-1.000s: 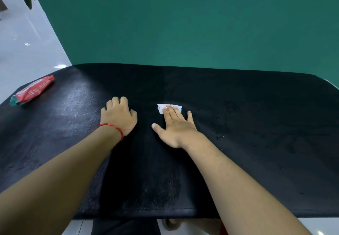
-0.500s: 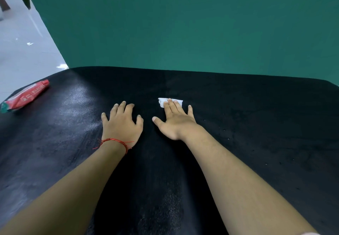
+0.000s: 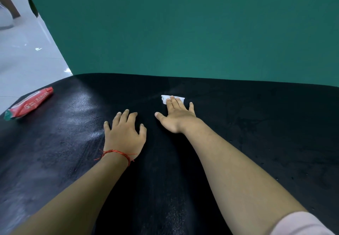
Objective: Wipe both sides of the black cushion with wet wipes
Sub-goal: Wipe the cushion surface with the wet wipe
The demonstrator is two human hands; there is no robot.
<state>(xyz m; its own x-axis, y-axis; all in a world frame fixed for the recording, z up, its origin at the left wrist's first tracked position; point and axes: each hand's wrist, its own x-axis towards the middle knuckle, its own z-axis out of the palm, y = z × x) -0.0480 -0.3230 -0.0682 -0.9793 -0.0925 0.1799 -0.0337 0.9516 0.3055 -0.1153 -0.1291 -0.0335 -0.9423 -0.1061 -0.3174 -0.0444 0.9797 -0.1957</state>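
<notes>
The black cushion (image 3: pixel 256 133) lies flat and fills most of the view. My right hand (image 3: pixel 177 116) rests palm down on it, fingers stretched forward and pressing a small folded white wet wipe (image 3: pixel 166 99) against the surface near the far middle. My left hand (image 3: pixel 124 133), with a red string at the wrist, lies flat on the cushion just left of the right hand, fingers spread, holding nothing. A damp sheen shows on the cushion's left part.
A red wet-wipe pack (image 3: pixel 29 103) lies on the cushion's far left edge. A green wall (image 3: pixel 183 33) stands right behind the cushion. White tiled floor (image 3: pixel 23 64) shows at the upper left.
My right hand has pushed the wipe farther away across the cushion. My left hand went from curled to flat with fingers spread. My head has come closer over the cushion.
</notes>
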